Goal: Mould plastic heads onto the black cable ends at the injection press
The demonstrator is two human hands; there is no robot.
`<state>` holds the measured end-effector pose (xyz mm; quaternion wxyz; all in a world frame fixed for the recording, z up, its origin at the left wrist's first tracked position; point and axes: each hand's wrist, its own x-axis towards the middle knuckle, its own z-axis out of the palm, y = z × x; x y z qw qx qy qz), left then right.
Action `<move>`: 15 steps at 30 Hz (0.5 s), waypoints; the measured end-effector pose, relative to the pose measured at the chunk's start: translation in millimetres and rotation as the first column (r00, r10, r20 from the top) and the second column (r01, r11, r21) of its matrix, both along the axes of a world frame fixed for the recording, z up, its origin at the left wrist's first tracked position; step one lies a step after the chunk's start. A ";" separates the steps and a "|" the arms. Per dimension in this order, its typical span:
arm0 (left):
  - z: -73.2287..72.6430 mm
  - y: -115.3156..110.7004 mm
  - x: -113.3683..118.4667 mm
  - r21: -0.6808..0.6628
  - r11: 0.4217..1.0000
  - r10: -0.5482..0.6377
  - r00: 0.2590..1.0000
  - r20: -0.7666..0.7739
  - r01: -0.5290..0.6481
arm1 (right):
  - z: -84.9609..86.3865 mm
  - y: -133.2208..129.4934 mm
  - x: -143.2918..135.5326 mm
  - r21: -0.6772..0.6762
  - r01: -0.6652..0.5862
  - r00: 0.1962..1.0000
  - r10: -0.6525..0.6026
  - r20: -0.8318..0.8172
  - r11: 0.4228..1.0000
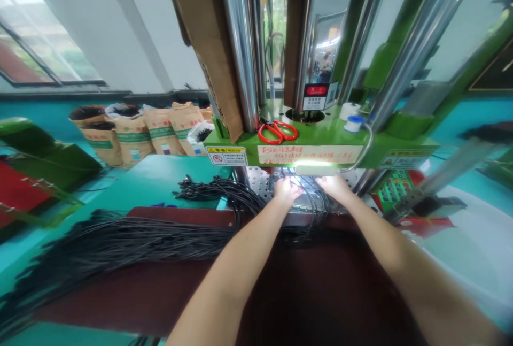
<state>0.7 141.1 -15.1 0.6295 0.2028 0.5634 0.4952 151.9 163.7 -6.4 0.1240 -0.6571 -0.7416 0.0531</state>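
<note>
The black cables [321, 204] look light, soft and springy, likely to slip or tangle; gripping near their ends should steady them. They are thin, dark and looped, right of centre in the frame, over the metal plate [259, 184], between the left hand [285, 190] and right hand [336, 186]. Both hands' fingers are bent, but whether they clamp a cable, I cannot tell.
</note>
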 end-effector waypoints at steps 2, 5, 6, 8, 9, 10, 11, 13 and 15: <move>2.0 -0.4 -6.9 0.013 1.000 -0.007 0.983 -0.182 0.009 | 0.9 0.6 -2.9 -0.005 0.010 1.000 -0.010 0.004 1.000; 5.6 -2.1 -20.2 0.057 0.996 -0.030 0.891 -0.454 0.063 | -0.4 1.4 -7.0 0.015 0.028 1.000 -0.028 0.002 0.999; 6.9 -2.9 -24.3 0.074 0.993 -0.038 0.847 -0.530 0.090 | -1.4 1.8 -8.1 0.030 0.035 0.999 -0.035 -0.001 0.999; 9.3 -4.3 -30.1 0.097 0.983 -0.056 0.759 -0.649 0.155 | -4.4 3.1 -9.6 0.060 0.046 0.999 -0.046 -0.005 0.997; 10.3 -4.5 -31.6 0.103 0.977 -0.065 0.719 -0.692 0.187 | -6.1 4.1 -10.1 0.073 0.048 0.999 -0.048 -0.006 0.996; 11.0 -4.3 -32.2 0.105 0.970 -0.075 0.684 -0.726 0.217 | -7.8 5.3 -10.4 0.083 0.046 0.999 -0.046 -0.007 0.995; 11.5 -3.7 -32.2 0.104 0.964 -0.085 0.655 -0.751 0.245 | -9.4 6.6 -10.5 0.090 0.042 0.999 -0.041 -0.007 0.995; 11.8 -1.4 -31.4 0.097 0.953 -0.104 0.612 -0.784 0.286 | -11.9 9.1 -10.5 0.104 0.023 1.000 -0.022 -0.005 0.994; 12.2 1.2 -31.0 0.093 0.945 -0.118 0.594 -0.796 0.312 | -12.8 11.1 -10.3 0.119 0.000 1.000 0.000 0.000 0.993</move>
